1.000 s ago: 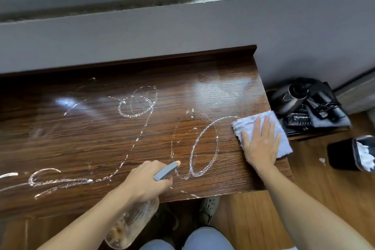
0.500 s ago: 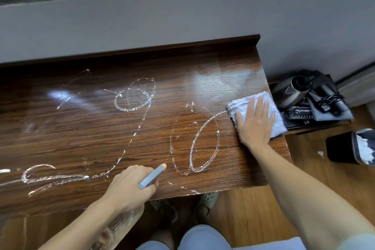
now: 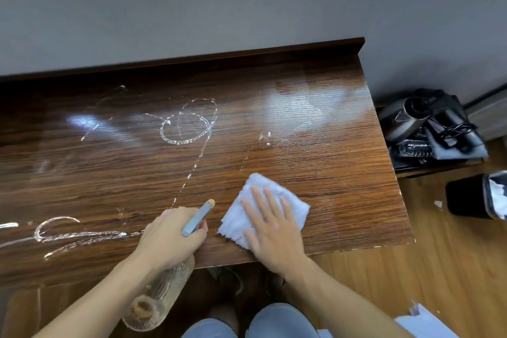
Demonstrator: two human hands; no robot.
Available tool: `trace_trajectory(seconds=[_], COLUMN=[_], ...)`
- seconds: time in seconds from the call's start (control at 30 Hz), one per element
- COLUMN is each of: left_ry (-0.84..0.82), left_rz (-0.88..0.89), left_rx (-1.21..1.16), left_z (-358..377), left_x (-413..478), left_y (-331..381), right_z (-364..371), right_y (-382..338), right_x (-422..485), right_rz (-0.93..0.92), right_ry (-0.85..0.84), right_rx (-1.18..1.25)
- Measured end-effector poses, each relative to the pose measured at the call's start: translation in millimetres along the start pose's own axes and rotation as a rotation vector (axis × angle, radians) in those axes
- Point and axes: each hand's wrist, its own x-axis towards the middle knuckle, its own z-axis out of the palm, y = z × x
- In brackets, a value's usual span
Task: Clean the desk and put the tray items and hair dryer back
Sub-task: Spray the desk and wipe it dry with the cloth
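The dark wooden desk (image 3: 329, 173) carries white foam trails (image 3: 189, 129) across its middle and left. My right hand (image 3: 270, 225) presses flat, fingers straight, on a folded white cloth (image 3: 290, 203) near the desk's front edge. Just left of it, my left hand (image 3: 170, 236) grips a clear spray bottle (image 3: 157, 296) by its neck, its grey trigger (image 3: 197, 218) sticking up over the desk edge. The black hair dryer (image 3: 406, 115) lies with its cord on a dark tray (image 3: 439, 156) at floor level, right of the desk.
A grey wall (image 3: 247, 14) runs behind the desk. A black waste bin (image 3: 466, 197) with white paper stands on the wooden floor at the right. My knees (image 3: 277, 321) are below the desk's front edge. White paper (image 3: 422, 321) lies at the lower right.
My right hand has slid the cloth from the desk's right edge leftward and toward me, wiping away the foam loop there. My left hand with the bottle stayed near the front edge.
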Motion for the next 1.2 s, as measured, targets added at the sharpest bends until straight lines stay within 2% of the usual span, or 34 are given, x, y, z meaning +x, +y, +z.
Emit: trace_trajectory(seconds=[0.07,0.17,0.27,0.3,0.37,0.53,0.67,0.77,0.9,1.0,1.07,1.2], left_ry=[0.008,0.017,0.014,0.009,0.008,-0.017,-0.030,-0.028,-0.029,-0.039,-0.031,-0.050], left_rz=[0.001,-0.015,-0.014,-0.010,-0.002,-0.010,-0.012,-0.006,0.003,-0.006,-0.009,-0.013], left_rx=[-0.011,-0.036,-0.070,-0.077,-0.091,-0.068,-0.051,-0.046,-0.037,-0.028,-0.038,-0.059], left_z=[0.9,2.5,4.4,4.5,3.3,-3.9,-9.6,-10.5,-10.8,-8.5,-8.2,-12.6], left_x=[0.8,-0.8,-2.7,-2.9,-2.9,1.0,6.0,7.4,6.8,5.1,3.7,5.5], left_y=[-2.9,-9.1,-15.2,-16.1,-16.0,-8.4,-13.2,-17.4,-23.2,-27.2,-28.5,-27.2], right_z=[-8.7,-28.8,-34.4,-31.6,-22.2,5.3,5.8,-5.3,-28.4,-34.2,-30.7,-7.2], right_y=[49.9,120.2,124.2,110.4,66.6,-53.6,-39.6,17.6,105.8,117.3,94.5,6.9], right_x=[4.7,22.0,41.3,44.5,38.8,-19.1,-25.1,7.9,83.5,129.8,145.5,117.8], right_rz=[0.157,0.503,0.688,0.691,0.581,0.073,-0.109,-0.030,0.333,0.530,0.512,0.170], right_ry=[0.027,0.053,0.076,0.098,0.106,0.008,-0.048,-0.017,0.050,0.055,0.080,0.054], right_rx=[-0.072,-0.125,-0.104,-0.110,-0.122,0.029,0.031,-0.045,-0.133,-0.115,-0.115,-0.045])
